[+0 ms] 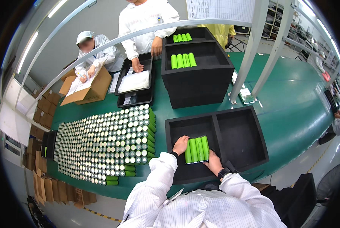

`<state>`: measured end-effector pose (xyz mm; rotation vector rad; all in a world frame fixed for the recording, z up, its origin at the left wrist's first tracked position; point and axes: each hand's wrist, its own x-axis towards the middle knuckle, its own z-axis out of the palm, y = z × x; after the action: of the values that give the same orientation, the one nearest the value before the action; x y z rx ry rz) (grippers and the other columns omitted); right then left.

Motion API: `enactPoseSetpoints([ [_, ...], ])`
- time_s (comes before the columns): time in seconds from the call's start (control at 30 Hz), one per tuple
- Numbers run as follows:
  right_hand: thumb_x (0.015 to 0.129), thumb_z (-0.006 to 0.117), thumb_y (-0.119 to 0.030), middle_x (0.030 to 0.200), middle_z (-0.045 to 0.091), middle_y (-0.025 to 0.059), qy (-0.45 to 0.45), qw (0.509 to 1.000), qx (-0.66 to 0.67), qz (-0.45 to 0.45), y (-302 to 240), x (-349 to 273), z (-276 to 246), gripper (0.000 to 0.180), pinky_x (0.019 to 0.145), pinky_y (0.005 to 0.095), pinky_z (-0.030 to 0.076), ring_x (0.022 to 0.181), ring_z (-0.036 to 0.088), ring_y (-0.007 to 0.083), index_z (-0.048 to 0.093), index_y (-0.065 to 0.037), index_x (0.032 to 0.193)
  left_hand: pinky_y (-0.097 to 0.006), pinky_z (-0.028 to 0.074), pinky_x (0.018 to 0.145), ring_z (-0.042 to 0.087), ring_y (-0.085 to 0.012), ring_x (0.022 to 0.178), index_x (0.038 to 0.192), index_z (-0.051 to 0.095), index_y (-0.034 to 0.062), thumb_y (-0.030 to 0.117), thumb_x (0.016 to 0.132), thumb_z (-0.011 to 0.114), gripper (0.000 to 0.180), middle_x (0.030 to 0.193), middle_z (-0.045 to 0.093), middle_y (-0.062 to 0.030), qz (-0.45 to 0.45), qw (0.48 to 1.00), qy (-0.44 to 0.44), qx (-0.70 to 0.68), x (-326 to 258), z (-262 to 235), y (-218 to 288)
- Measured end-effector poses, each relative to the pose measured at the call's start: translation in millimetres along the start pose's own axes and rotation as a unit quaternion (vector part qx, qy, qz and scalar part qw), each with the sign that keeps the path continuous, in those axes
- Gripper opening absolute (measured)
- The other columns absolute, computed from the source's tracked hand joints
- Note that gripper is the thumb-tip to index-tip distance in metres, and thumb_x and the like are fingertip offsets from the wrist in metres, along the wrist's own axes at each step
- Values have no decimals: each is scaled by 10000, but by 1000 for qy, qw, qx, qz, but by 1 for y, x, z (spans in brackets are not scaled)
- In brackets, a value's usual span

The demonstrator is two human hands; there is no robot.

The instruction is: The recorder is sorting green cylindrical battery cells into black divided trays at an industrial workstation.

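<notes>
A black foam tray [236,127] with two compartments lies on the green table in front of me. Three green cylindrical battery cells [196,149] lie side by side in its left compartment. My left hand [180,144] presses against the left side of the cells. My right hand [213,161] holds them from the right and near side, so both hands grip the group together. The right compartment holds nothing.
A large block of upright green cells [105,142] stands to my left. Stacked black foam trays [198,72] with green cells sit farther back. Two people in white coats work across the table, beside flat black trays [135,85] and a cardboard box [88,89].
</notes>
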<state>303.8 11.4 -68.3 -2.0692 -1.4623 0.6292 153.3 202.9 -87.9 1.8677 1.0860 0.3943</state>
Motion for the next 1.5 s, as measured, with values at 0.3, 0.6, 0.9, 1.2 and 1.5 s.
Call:
enactPoseSetpoints([
  [0.3,629,825,-62,1177,547,240,-1,998,-13,-61,-4,-4,5,745,916,427,471,1088,545,415,433,6,1259,-421,272,1125,310,-394,1360,1417,300,-45,304,956,491,609,1447,332,-272,-3,1000,17,11,-29,3,5],
  [0.6,701,750,-41,1370,366,292,-99,994,-22,-42,-11,-30,-29,940,1071,410,356,1268,392,434,181,38,1446,-348,446,985,558,-224,1157,1287,459,42,46,942,512,349,1212,580,-136,50,922,235,-302,-212,-57,47],
  [0.9,775,607,33,1406,345,244,11,978,43,-201,-77,-65,-38,695,1098,428,283,1308,352,406,314,24,1406,-338,492,857,632,-230,983,1248,466,39,66,880,547,378,1175,617,-156,-271,816,426,-283,-386,-18,-61],
  [1.2,752,621,26,1343,431,208,-58,933,213,-284,-195,-83,9,578,992,400,426,1230,457,368,436,3,1299,-352,475,912,585,-252,1097,1346,423,57,98,880,583,494,1288,551,-174,-197,827,458,-261,-401,-103,-105],
  [1.5,857,658,-194,1344,404,199,-232,932,103,-260,-250,-87,159,652,884,364,503,1085,577,285,340,-31,1403,-402,263,1121,329,-435,1335,1397,236,-139,158,843,613,733,1417,325,-347,-192,890,392,-133,-335,-193,-204],
])
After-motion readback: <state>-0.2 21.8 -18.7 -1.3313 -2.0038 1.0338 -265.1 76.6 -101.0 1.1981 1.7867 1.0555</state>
